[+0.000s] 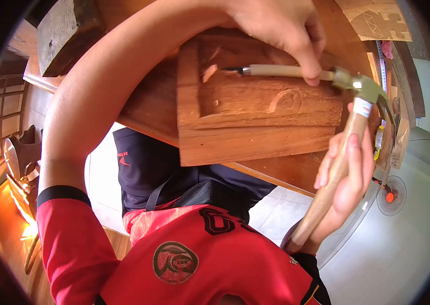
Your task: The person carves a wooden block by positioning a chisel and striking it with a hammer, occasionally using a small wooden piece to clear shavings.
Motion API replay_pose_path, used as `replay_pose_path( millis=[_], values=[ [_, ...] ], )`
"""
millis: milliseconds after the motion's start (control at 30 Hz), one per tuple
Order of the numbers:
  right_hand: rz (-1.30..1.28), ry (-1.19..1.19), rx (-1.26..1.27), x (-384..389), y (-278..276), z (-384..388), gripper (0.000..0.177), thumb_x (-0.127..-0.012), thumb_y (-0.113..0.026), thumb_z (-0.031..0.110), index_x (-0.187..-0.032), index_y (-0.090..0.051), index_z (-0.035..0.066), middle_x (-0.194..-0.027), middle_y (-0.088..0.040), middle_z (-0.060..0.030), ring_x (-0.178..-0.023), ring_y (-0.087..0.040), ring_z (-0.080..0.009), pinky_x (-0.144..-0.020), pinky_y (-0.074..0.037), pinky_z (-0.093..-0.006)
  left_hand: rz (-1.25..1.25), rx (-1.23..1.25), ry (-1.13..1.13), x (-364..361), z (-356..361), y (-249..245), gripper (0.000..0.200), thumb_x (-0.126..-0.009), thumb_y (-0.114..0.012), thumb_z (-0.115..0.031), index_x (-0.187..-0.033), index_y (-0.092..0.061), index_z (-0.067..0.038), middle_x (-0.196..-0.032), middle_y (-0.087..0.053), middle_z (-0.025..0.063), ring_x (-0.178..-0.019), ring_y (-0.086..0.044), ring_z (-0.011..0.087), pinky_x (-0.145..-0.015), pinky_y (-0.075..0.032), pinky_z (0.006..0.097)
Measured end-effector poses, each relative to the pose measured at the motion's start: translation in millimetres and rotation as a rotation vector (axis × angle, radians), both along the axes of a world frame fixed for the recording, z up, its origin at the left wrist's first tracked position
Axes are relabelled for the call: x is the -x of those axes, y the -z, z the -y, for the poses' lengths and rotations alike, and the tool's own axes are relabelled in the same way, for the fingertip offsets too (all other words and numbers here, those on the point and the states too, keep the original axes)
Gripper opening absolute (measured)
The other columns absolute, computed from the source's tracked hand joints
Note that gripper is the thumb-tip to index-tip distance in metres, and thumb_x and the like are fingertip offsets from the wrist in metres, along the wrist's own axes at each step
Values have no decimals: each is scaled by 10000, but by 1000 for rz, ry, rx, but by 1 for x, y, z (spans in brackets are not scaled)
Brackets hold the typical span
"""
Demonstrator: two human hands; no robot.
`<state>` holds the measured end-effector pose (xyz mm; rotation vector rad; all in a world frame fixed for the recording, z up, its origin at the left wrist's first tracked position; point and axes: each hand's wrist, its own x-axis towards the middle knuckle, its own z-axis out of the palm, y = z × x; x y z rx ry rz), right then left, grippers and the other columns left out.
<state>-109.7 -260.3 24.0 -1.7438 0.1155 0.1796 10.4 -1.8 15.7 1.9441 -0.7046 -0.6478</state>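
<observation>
A wood chisel (276, 70) lies nearly level over a reddish-brown wooden block (255, 146), its handle pinched in my left hand (288, 33). Its dark blade tip is down in the recessed part of the block, beside a curled wood chip (209, 73). My right hand (355, 175) is wrapped round the wooden handle of a claw hammer (332, 185). The hammer's head is right at the butt end of the chisel. A raised round carved shape (288, 100) shows on the block, between the chisel and the block's near edge.
The block rests on a brown wooden table (296, 175). A heavy dark wooden block (67, 38) stands at the upper left. To the right are a measuring tape (382, 68), a board with a drawn pattern (380, 24) and a fan (390, 196) beyond the table.
</observation>
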Motion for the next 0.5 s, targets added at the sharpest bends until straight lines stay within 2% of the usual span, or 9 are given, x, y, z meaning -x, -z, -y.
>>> replay_pose_path(
  millis=[100, 167, 233, 300, 433, 500],
  values=[
    [-47, -3, -47, -3, -6, 12, 441, -1097, -461, 225, -1479, -465, 7, -779, -526, -88, -378, -441, -119, -328, -375, -249, -34, 16, 12, -1, -2, 0, 278, -847, -794, -318, -808, -722, -52, -622, -603, -18, -581, -548, 100, -541, -418, 299],
    [8, 96, -12, -7, -7, 11, 460, -1103, -445, 260, -1504, -460, 34, -781, -521, -73, -375, -429, -106, -323, -373, -245, -23, 5, 9, -1, -2, 0, 275, -846, -793, -318, -806, -723, -55, -623, -605, -19, -579, -550, 100, -540, -419, 296],
    [18, 97, -50, -5, -3, 3, 462, -1098, -457, 258, -1500, -464, 31, -776, -516, -70, -376, -426, -103, -328, -363, -244, -16, -9, 16, 0, -1, 0, 273, -844, -793, -318, -802, -723, -57, -624, -610, -17, -580, -554, 100, -540, -420, 292],
    [-33, 24, 39, 7, -2, -9, 463, -1094, -457, 252, -1497, -468, 25, -769, -507, -66, -378, -423, -97, -324, -348, -242, -15, -21, 25, -1, -1, -4, 272, -840, -793, -317, -798, -722, -57, -626, -616, -14, -581, -559, 100, -539, -422, 290],
    [-3, 64, -89, 2, -5, 0, 455, -1088, -474, 229, -1488, -469, 11, -764, -518, -76, -378, -423, -107, -338, -366, -238, 11, -84, -8, 2, 0, -5, 276, -828, -795, -318, -795, -721, -54, -631, -634, -3, -587, -572, 101, -540, -430, 290],
    [12, 53, -75, 3, 1, -2, 462, -1093, -465, 236, -1496, -463, 10, -765, -515, -80, -377, -421, -106, -339, -366, -238, 21, -102, 9, 3, 1, -3, 279, -823, -797, -321, -797, -722, -53, -635, -640, 3, -591, -580, 105, -543, -436, 291]
  ],
)
